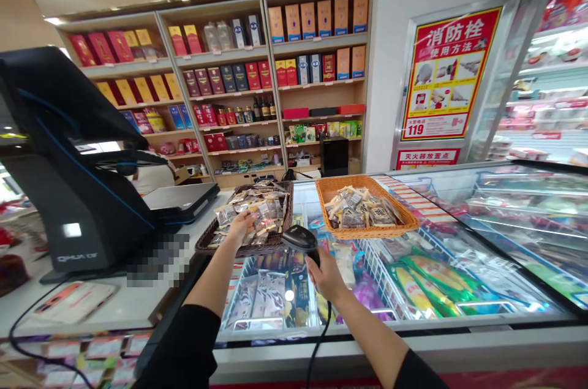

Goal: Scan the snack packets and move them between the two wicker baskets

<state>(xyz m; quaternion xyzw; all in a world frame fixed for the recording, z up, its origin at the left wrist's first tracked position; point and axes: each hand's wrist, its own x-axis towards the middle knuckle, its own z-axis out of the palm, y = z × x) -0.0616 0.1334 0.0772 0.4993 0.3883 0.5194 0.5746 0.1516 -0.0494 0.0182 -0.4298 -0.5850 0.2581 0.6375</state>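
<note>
at the fingertips, over the shop counter: left hand (241,226) has its fingers bent down onto the snack packets (261,205); whether they pinch one i cannot tell.
right fingers: right hand (327,275) is wrapped tight round the grip of a black barcode scanner (298,236), whose head points up and away towards the packets.
gap between hands: the scanner head sits just beside the left hand, not touching it.
packets' place: heaped in a dark woven basket (257,249) that rests half on the counter and half on the freezer lid.
cable: a black cable (316,340) drops from the scanner handle past the freezer's front edge.
underneath: a glass-topped chest freezer (514,223), with wrapped ice creams showing through the glass below both hands.
to the right: an orange wicker basket (367,231) of more wrapped snacks, well apart from either hand.
to the left: a black till screen (59,150) on its stand, seen from behind.
sleeves: both forearms bare, black sleeves pushed up near the elbows.
far wall: wooden shelves (229,89) of boxed bottles, and a red poster (448,73) beside them.
</note>
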